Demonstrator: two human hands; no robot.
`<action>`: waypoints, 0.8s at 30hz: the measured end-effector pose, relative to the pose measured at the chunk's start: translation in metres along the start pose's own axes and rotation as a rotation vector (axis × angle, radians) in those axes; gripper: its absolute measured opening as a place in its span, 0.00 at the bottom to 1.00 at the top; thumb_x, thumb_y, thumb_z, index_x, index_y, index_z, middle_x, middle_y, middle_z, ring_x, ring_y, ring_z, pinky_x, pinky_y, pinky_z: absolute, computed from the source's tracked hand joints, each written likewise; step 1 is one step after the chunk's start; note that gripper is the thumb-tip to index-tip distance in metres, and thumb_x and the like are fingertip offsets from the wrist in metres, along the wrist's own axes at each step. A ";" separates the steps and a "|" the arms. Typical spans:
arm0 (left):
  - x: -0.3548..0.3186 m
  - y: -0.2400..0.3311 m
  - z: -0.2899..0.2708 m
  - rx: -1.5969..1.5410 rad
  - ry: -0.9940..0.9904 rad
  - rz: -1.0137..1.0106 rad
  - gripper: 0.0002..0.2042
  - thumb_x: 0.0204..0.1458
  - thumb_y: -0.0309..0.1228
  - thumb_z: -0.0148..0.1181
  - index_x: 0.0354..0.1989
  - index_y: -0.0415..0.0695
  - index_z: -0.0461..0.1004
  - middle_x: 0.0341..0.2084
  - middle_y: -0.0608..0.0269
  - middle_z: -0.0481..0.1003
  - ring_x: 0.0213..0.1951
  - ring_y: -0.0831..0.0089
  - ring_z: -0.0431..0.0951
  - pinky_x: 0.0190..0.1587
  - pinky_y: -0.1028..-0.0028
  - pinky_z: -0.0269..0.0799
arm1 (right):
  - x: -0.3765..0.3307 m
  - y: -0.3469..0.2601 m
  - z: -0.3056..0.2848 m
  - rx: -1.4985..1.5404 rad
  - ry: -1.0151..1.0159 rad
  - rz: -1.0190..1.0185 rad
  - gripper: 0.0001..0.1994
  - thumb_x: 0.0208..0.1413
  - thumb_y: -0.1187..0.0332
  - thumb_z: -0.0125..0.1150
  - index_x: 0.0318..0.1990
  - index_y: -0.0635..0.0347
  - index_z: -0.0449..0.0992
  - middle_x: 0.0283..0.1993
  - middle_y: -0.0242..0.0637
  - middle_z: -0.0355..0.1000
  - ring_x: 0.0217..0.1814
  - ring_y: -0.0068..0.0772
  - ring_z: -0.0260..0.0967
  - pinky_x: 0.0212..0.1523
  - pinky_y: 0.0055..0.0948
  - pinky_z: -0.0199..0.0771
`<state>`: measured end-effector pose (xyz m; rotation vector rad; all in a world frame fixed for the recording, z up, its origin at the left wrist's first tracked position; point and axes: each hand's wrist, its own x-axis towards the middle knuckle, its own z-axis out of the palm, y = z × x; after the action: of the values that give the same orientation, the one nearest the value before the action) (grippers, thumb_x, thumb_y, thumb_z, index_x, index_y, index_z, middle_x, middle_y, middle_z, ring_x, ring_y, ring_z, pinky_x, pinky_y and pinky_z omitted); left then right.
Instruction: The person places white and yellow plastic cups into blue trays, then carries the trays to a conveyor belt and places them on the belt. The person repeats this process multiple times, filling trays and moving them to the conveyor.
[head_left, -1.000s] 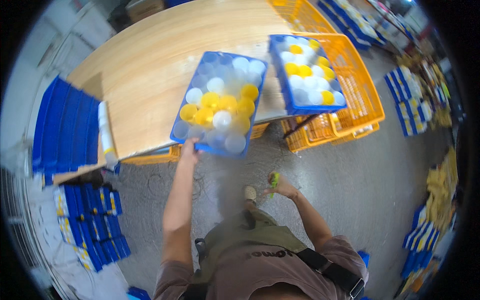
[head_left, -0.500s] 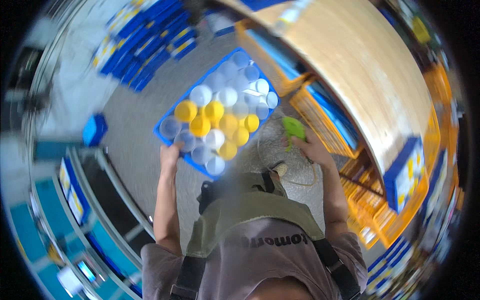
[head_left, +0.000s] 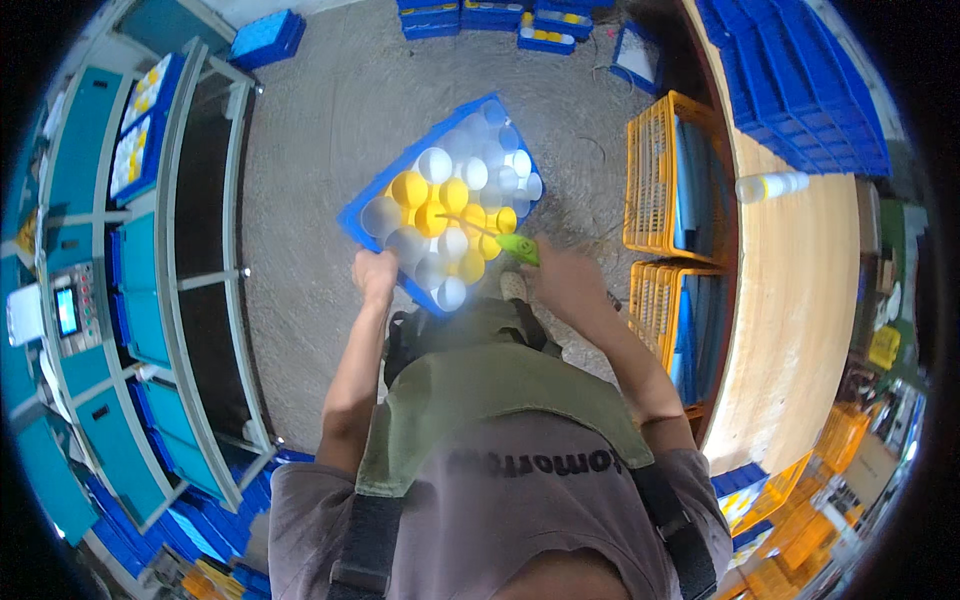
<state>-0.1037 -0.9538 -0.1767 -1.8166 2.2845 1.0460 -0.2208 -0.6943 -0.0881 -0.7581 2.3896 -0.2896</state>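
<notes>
My left hand (head_left: 374, 274) grips the near left edge of a blue crate (head_left: 362, 205), which is tilted in front of me. White, yellow and translucent round plastic tubes or cups (head_left: 474, 173) fill the crate, their round ends facing up. In my right hand (head_left: 570, 280) is a green air blow gun (head_left: 517, 249), its thin nozzle pointing left over the yellow pieces. Motion blurs the right fingers somewhat, but they are wrapped around the gun.
To the right stand orange crates (head_left: 650, 180) beside a wooden table (head_left: 790, 330) bearing stacked blue crates (head_left: 790, 80) and a clear tube (head_left: 770, 187). A teal machine (head_left: 88, 250) with a metal frame runs along the left. More blue crates (head_left: 432, 20) lie at the far end.
My view has turned, so the table and machine sit differently. My right hand has brought the air blow gun leftward over the crate's contents. My left hand keeps its grip.
</notes>
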 end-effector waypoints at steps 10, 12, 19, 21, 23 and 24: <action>-0.047 -0.049 0.003 -0.133 0.001 -0.148 0.16 0.42 0.37 0.65 0.29 0.32 0.79 0.27 0.46 0.80 0.33 0.58 0.81 0.40 0.62 0.72 | 0.035 0.073 -0.052 -0.125 0.088 0.045 0.20 0.57 0.59 0.55 0.51 0.63 0.68 0.37 0.56 0.76 0.43 0.57 0.76 0.45 0.52 0.72; -0.059 -0.058 0.005 -0.183 0.011 -0.149 0.15 0.43 0.36 0.65 0.27 0.32 0.79 0.26 0.48 0.80 0.32 0.60 0.81 0.39 0.62 0.72 | 0.042 0.088 -0.063 -0.138 0.122 0.059 0.20 0.57 0.59 0.57 0.51 0.64 0.69 0.37 0.58 0.76 0.44 0.57 0.75 0.46 0.51 0.72; -0.101 -0.081 0.008 -0.254 0.032 -0.138 0.14 0.45 0.35 0.64 0.29 0.32 0.79 0.26 0.48 0.80 0.33 0.61 0.81 0.39 0.62 0.72 | 0.073 0.097 -0.086 -0.152 0.176 -0.042 0.22 0.58 0.59 0.58 0.52 0.68 0.70 0.39 0.60 0.76 0.47 0.58 0.74 0.46 0.49 0.73; -0.114 -0.087 0.011 -0.239 0.046 -0.131 0.15 0.45 0.36 0.63 0.30 0.31 0.79 0.27 0.46 0.80 0.34 0.58 0.81 0.40 0.61 0.72 | 0.081 0.088 -0.086 -0.165 0.185 -0.095 0.23 0.58 0.58 0.58 0.54 0.68 0.69 0.39 0.59 0.76 0.46 0.58 0.75 0.46 0.49 0.73; -0.122 -0.092 0.013 -0.230 0.035 -0.139 0.16 0.46 0.36 0.63 0.31 0.31 0.79 0.27 0.45 0.80 0.35 0.55 0.82 0.40 0.61 0.72 | 0.086 0.080 -0.087 -0.200 0.165 -0.159 0.25 0.59 0.57 0.58 0.57 0.66 0.68 0.38 0.58 0.76 0.45 0.57 0.75 0.46 0.49 0.73; -0.126 -0.094 0.015 -0.228 0.044 -0.151 0.16 0.45 0.36 0.63 0.31 0.32 0.79 0.27 0.45 0.80 0.35 0.55 0.82 0.40 0.60 0.72 | 0.085 0.078 -0.088 -0.225 0.154 -0.151 0.25 0.59 0.57 0.58 0.58 0.66 0.68 0.38 0.58 0.76 0.46 0.57 0.75 0.46 0.49 0.72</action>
<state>0.0127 -0.8472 -0.1791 -2.0758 2.0843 1.2979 -0.3653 -0.6786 -0.0887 -1.0575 2.5424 -0.1454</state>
